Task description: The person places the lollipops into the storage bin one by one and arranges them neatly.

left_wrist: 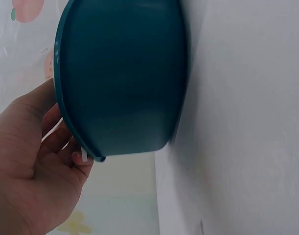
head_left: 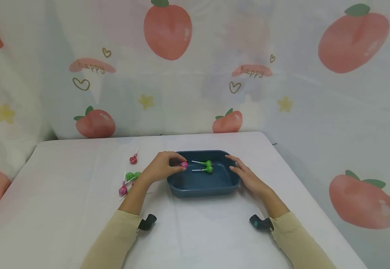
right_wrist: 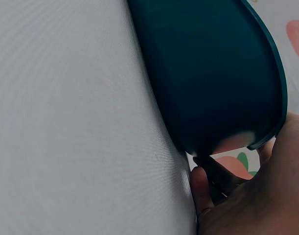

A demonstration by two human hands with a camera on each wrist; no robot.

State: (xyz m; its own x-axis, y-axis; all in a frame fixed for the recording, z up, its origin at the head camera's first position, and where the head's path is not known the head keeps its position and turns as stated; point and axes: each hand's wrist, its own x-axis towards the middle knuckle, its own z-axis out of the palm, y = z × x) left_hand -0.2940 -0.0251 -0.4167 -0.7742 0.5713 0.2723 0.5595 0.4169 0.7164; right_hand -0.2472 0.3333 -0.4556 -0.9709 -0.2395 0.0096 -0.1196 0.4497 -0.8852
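My left hand (head_left: 162,164) reaches over the left rim of a dark blue tray (head_left: 203,192) and pinches a pink lollipop (head_left: 184,164) between thumb and fingertips. A white stick end (left_wrist: 84,154) shows by its fingers in the left wrist view. Inside the tray lie two green lollipops (head_left: 208,169), side by side with sticks pointing left. At the tray's right end, my right hand (head_left: 248,177) holds the rim, thumb over the edge; its other fingers (right_wrist: 200,188) sit low against the outside wall in the right wrist view.
Left of the tray lie a red lollipop (head_left: 133,160), green lollipops (head_left: 129,175) and a pink lollipop (head_left: 123,190); my left forearm partly hides others. A white cloth covers the table (head_left: 63,209), with a fruit-print curtain (head_left: 195,93) behind it.
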